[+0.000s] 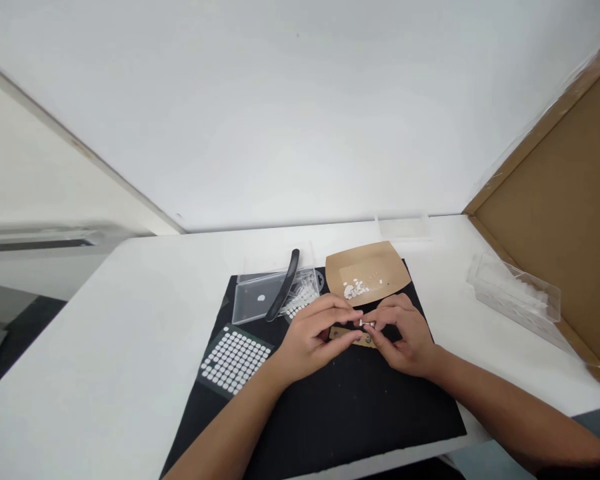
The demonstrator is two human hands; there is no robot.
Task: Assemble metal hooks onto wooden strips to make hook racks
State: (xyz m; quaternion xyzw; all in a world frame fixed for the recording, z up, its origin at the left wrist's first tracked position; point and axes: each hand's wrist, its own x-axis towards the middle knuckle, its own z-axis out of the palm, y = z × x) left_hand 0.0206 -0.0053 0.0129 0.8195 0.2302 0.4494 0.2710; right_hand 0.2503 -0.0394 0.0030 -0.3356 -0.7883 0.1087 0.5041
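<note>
My right hand (403,337) pinches a small white piece (367,324) between thumb and fingers. It is too small for me to make out its kind. Close against it on the left, my left hand (313,333) has its thumb and bent fingers apart, the tips right at the piece. Below the fingertips, a tan strip (361,337) with round shiny spots lies on the black mat (350,420), partly covered by my hands. Just behind, a brown paper tray (343,267) holds several small white bits (356,289).
On the left lies a dark sheet of white round stickers (235,360). Behind it, a clear plastic box (250,301) holds clear slivers, with a black curved handle (283,287) across it. Another clear box (517,293) stands right, near a cardboard panel (560,193). A white wall rises behind.
</note>
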